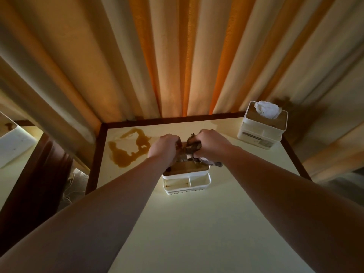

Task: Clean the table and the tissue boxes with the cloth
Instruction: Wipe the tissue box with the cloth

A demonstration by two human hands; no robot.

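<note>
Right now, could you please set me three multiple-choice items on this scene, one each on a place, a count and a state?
1. Where is the brown spill?
A. left of the hands
B. right of the far box
C. inside the near box

2. How many tissue boxes are on the table?
A. one
B. two
C. three

3. What are the hands doing?
A. resting flat
B. gripping the cloth
C. lifting the far box

Answers: 1 A, it lies at the table's far left. 2 B, near box and far box. 3 B, left hand and right hand hold it above the near box.
</note>
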